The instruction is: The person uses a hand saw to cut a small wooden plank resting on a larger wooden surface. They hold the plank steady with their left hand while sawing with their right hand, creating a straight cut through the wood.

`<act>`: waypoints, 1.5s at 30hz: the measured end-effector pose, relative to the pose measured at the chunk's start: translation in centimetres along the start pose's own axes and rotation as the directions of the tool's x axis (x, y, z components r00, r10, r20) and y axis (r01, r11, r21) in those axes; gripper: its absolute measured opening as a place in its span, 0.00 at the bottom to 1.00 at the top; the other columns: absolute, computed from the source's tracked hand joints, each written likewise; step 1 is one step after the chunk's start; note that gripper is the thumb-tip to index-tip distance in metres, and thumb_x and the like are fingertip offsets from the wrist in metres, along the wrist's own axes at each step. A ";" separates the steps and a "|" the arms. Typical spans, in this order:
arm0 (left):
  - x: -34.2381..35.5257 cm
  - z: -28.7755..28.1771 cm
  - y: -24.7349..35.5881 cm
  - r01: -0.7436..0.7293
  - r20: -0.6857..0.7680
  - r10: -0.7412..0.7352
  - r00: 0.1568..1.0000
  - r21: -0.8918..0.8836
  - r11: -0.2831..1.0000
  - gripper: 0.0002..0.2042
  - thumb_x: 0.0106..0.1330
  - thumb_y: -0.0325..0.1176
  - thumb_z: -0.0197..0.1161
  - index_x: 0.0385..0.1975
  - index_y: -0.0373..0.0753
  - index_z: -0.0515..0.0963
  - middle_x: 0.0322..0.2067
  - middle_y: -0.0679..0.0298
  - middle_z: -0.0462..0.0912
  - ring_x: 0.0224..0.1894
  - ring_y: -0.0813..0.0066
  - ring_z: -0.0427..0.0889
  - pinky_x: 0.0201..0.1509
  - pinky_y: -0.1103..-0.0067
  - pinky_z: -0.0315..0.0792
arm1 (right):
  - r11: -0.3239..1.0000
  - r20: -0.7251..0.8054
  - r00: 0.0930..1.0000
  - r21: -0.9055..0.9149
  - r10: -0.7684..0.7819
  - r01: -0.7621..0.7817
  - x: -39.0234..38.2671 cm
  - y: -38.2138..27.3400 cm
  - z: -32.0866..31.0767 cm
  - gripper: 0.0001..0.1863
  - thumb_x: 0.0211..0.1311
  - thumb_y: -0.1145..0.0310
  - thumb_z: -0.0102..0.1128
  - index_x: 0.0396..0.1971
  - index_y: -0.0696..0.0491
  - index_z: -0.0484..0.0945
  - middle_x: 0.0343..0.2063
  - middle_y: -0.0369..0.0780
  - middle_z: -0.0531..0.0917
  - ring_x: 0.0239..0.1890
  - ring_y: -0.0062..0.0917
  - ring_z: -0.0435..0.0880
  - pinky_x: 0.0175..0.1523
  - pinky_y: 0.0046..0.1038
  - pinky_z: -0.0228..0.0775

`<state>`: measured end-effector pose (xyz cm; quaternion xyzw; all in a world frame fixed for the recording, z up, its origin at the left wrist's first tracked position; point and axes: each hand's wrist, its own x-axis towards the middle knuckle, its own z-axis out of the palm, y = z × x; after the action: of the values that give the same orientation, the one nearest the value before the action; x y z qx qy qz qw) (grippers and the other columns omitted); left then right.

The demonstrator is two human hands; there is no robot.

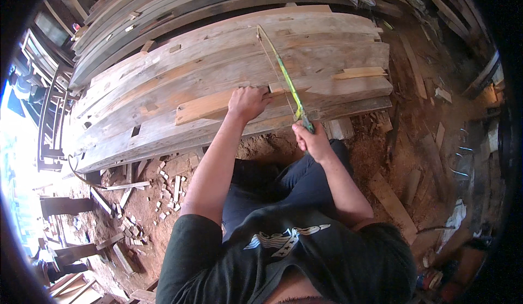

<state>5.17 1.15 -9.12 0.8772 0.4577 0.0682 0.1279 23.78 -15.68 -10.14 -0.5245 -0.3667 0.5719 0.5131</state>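
Observation:
My right hand (312,141) is closed around the handle of a hacksaw (287,77) with a yellow-green bow frame. The saw points away from me, and its thin blade crosses the right part of a light wooden board (201,106). My left hand (248,102) presses down on that board just left of the blade, its fingers curled over the far edge. Under the board lies a low platform of thick, weathered planks (158,88). Whether the blade has cut into the board is too small to tell.
A short wood strip (358,73) lies at the platform's right end. Long stacked timbers (180,17) run behind it. Small cut blocks (169,192) litter the dirt floor at left; loose boards (392,206) and sawdust lie at right. A metal frame (50,118) stands far left.

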 end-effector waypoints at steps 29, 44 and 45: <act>2.7 0.9 -2.8 -0.195 -0.003 0.195 0.981 -0.057 0.979 0.19 0.66 0.44 0.66 0.51 0.41 0.81 0.41 0.48 0.87 0.46 0.45 0.85 0.52 0.56 0.78 | 0.999 0.127 0.991 0.020 0.032 -0.035 4.0 -5.6 -1.1 0.18 0.70 0.58 0.63 0.21 0.49 0.70 0.14 0.29 0.69 0.13 0.13 0.66 0.20 0.21 0.58; 1.0 -0.4 -0.1 -0.022 0.080 0.019 0.997 0.037 0.999 0.20 0.67 0.45 0.64 0.57 0.48 0.79 0.42 0.47 0.86 0.50 0.45 0.84 0.55 0.56 0.76 | 0.987 0.096 0.995 -0.163 -0.002 0.018 -0.4 -2.3 -0.8 0.18 0.71 0.60 0.63 0.22 0.49 0.72 0.15 0.29 0.71 0.15 0.12 0.68 0.21 0.21 0.60; 0.7 -0.5 0.0 -0.028 0.085 0.026 0.996 0.026 0.999 0.20 0.67 0.45 0.64 0.57 0.48 0.79 0.43 0.47 0.86 0.51 0.46 0.84 0.56 0.56 0.76 | 0.995 0.102 0.995 -0.103 0.008 0.003 -0.8 -1.8 -0.7 0.17 0.72 0.61 0.64 0.23 0.49 0.72 0.15 0.29 0.71 0.15 0.12 0.68 0.21 0.21 0.60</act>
<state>5.49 1.83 -8.61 0.8871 0.4408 0.0266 0.1344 24.79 -16.19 -8.36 -0.5208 -0.4208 0.5791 0.4651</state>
